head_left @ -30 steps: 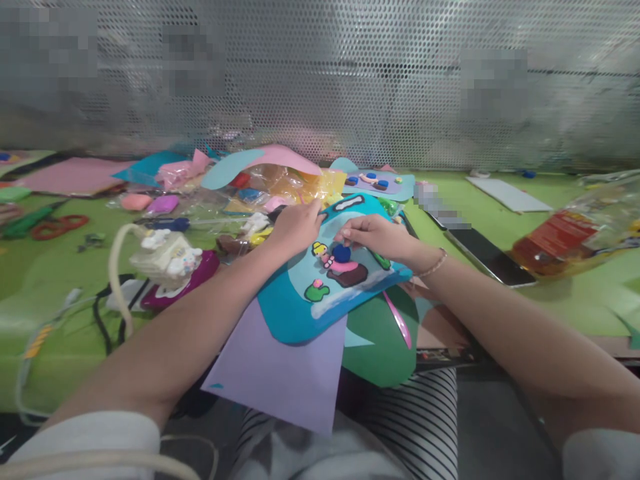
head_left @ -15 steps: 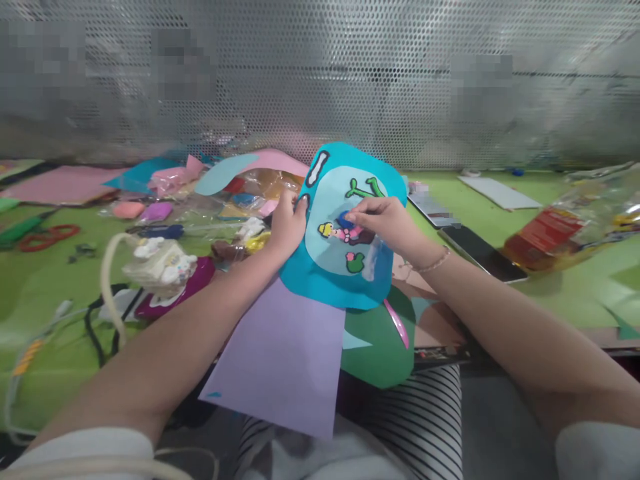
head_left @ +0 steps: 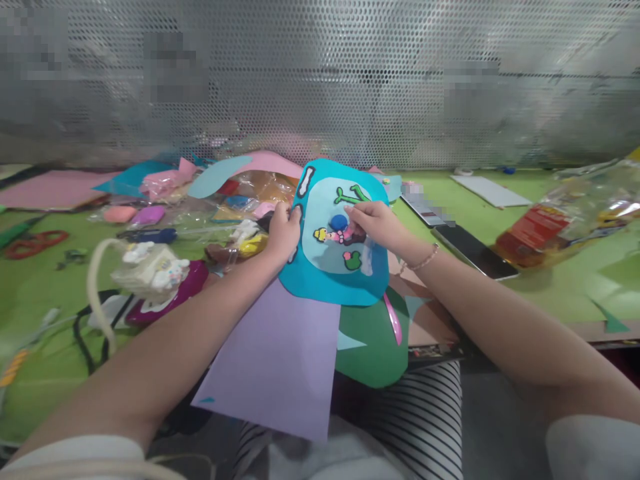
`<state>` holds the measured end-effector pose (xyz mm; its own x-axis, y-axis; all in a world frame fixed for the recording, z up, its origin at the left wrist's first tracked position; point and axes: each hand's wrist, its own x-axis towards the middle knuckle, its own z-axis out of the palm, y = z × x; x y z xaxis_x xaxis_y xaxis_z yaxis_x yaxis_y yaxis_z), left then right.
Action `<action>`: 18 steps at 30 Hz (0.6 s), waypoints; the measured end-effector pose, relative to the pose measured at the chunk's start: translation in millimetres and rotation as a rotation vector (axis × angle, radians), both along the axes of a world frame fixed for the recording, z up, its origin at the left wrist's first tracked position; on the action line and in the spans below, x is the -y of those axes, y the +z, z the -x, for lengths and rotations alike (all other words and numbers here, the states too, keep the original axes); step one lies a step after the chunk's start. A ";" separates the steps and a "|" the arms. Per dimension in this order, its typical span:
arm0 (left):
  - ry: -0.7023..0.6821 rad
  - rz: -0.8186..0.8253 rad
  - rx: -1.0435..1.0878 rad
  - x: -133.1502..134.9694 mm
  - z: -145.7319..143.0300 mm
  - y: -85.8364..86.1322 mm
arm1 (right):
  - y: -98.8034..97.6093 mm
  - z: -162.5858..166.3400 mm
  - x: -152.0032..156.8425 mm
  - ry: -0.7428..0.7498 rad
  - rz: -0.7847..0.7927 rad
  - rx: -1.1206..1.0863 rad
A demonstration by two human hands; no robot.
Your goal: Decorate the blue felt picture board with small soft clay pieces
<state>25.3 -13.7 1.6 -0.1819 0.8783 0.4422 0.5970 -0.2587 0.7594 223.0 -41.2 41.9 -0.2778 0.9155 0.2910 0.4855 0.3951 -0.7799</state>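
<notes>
My left hand [head_left: 285,233] grips the left edge of a blue card [head_left: 335,290] with rounded corners, thumb on top. The card is held tilted, with a light-blue panel bearing clay-like shapes: a green stem [head_left: 353,195], a yellow-and-pink figure [head_left: 330,235], a green piece with a pink tip [head_left: 352,261] and a white piece outlined in black [head_left: 306,181]. A round dark-blue piece [head_left: 339,223] lies above the figure. My right hand [head_left: 375,225] has its fingertips pinched at that blue piece's right edge; anything between them is hidden. Below are a purple sheet [head_left: 275,360] and a green sheet [head_left: 373,353].
A pink clay tool [head_left: 393,320] lies on the green sheet. To the right are a dark phone [head_left: 475,252] and a bottle [head_left: 540,227]. At left are a decorated white box with a hose [head_left: 150,270], red-handled scissors [head_left: 37,245] and bagged clay [head_left: 150,215]. Perforated metal [head_left: 320,80] stands behind.
The right fingertips have shifted from over the round blue piece to its right edge, so more of it shows. The card sits slightly lower and further left in view, still in my left hand.
</notes>
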 end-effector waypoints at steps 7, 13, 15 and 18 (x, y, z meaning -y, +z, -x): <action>-0.018 -0.005 -0.026 -0.1 -0.3 -0.1 | 0.6 -0.4 1.1 0.011 0.021 0.037; -0.030 -0.011 -0.029 -2.4 0.3 -2.7 | -4.3 -0.4 -4.2 0.031 0.133 -0.021; -0.034 -0.017 -0.024 -2.8 0.3 -3.2 | -5.2 -0.6 -4.9 0.036 0.129 -0.003; -0.027 -0.021 -0.026 -2.9 0.1 -3.5 | -6.0 -1.3 -5.8 0.039 0.113 0.036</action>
